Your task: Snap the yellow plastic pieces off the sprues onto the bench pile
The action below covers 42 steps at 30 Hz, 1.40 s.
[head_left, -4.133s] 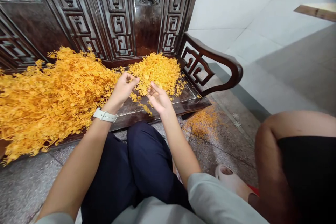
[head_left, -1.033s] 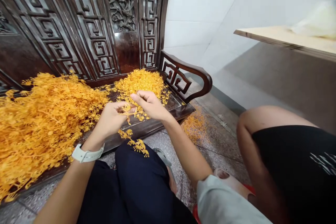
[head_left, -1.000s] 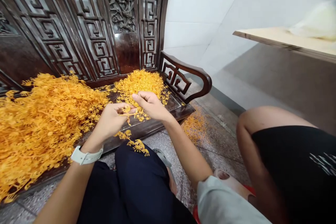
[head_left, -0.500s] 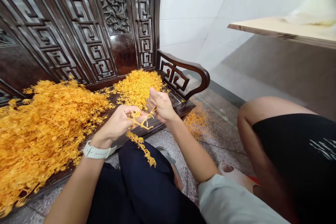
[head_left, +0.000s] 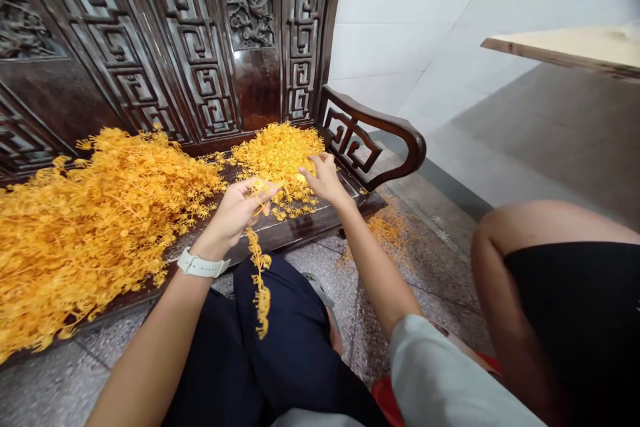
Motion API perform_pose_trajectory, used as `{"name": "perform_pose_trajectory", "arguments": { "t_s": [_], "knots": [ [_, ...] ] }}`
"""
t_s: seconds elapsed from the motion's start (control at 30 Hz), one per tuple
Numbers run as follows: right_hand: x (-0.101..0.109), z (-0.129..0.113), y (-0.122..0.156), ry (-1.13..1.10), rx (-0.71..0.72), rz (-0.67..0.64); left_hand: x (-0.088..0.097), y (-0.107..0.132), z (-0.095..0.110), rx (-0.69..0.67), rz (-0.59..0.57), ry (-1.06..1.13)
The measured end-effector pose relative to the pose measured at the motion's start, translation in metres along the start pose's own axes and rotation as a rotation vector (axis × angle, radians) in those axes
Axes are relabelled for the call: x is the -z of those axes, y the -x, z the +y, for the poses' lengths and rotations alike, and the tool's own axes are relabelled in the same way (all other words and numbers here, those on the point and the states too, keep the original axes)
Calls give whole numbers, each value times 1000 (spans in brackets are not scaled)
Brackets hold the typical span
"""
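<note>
Since the action is all in the left hand (head_left: 240, 213), start with the orange-yellow flower sprig (head_left: 260, 287) it's holding. Thumb and forefinger are pinching a stem piece, and a strand dangles below the palm in front of the knee of the navy trousers (head_left: 295, 327). The hand hides where those two bits join, and I can't tell if the strand touches the fabric.

The right hand (head_left: 325, 180) is just beside it, thumb and fingers spread apart at the near right side of the small flower pile (head_left: 280, 150). I can't see anything in its grip, and can't tell if the fingertips touch the pile.

My read is that the step in hand is pulling little heads off the sprig, with the right hand at the drop-off point. The next move would call for bringing the right thumb and fingers back to the stem and pinching a piece while the left keeps it steady.

Further out, a much bigger sprig heap (head_left: 110, 207) covers the left of the carved wooden bench (head_left: 310, 223), with the small pile toward the armrest (head_left: 416, 147). Orange scraps (head_left: 393, 233) litter the floor past the bench corner, and another person's bent knee (head_left: 500, 233) is over to the right.
</note>
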State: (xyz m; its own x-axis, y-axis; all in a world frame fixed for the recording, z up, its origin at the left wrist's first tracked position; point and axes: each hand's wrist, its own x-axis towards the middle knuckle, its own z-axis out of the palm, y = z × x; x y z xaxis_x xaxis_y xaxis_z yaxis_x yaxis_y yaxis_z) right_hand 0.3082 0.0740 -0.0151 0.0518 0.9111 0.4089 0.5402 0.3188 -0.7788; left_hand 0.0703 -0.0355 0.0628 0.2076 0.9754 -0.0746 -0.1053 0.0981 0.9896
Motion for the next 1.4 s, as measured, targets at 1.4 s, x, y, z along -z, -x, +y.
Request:
{"name": "perform_pose_trajectory", "arguments": {
  "t_s": [1.4],
  "knots": [
    [-3, -91, 25, -672, 99, -371, -3, -10, -15, -260, 66, -476]
  ]
}}
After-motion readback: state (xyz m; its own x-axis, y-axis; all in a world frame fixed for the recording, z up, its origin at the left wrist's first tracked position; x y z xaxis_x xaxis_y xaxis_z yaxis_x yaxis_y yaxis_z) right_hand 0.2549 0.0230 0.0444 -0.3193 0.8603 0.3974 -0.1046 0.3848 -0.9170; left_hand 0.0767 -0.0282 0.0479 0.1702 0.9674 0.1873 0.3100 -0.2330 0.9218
